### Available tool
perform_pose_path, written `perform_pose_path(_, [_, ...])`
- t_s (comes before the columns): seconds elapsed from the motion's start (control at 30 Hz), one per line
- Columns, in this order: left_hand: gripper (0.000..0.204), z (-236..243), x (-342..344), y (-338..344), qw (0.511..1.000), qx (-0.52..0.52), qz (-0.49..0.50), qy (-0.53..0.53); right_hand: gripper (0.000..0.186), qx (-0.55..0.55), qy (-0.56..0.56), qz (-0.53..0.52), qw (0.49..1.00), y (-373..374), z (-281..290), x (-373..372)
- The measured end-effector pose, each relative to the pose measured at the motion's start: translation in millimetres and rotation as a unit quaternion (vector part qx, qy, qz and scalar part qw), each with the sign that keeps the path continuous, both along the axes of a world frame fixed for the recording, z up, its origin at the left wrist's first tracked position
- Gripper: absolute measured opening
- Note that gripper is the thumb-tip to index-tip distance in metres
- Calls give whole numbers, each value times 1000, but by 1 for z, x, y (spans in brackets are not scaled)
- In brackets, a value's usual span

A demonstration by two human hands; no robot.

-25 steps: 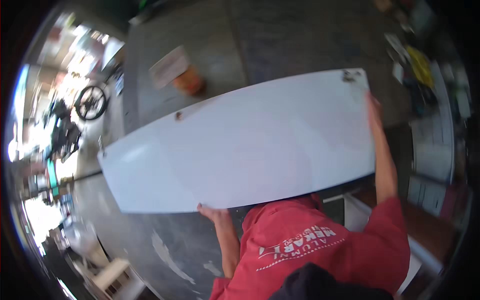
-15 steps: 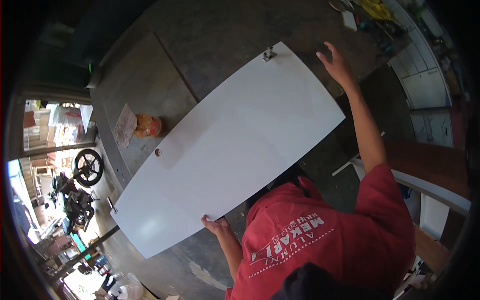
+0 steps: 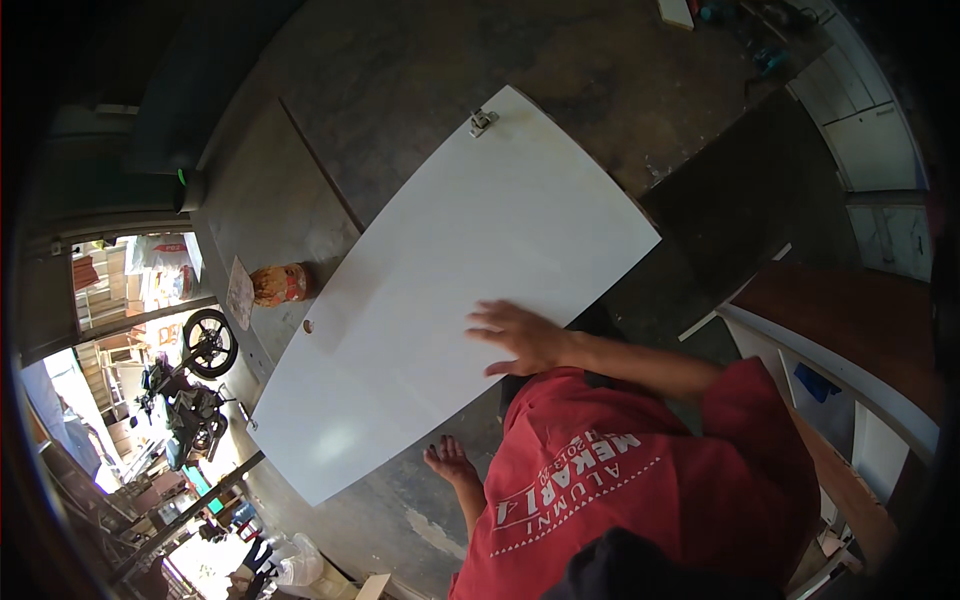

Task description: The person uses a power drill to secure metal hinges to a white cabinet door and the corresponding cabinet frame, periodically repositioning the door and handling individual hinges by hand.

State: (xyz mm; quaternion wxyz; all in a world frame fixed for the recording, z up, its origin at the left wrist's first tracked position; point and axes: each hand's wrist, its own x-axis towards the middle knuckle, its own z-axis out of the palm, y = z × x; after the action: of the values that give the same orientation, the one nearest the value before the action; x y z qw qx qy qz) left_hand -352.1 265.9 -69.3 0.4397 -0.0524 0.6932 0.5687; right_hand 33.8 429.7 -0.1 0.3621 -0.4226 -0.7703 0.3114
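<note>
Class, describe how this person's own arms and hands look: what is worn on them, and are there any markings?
The left hand and right hand are bare, with no gloves or wristbands showing. The right sleeve is short, loose and red, part of a red shirt with white lettering across the back.

I log white lettering with numerals (image 3: 572, 472), legible from my end, across the red shirt (image 3: 700, 520). Orange jar's (image 3: 272, 286) reddish label (image 3: 298, 283): possibly printed, too small to read.
</note>
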Motion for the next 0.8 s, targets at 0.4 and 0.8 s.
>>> perform_pose_path(0.4, [48,-62,91,-179,965,-189,-182,21,60,141,18,-115,983,146,-56,52])
perform_pose_path(0.8, [42,-101,215,-250,983,-168,-51,-51,47,79,-146,-467,868,-55,-64,357])
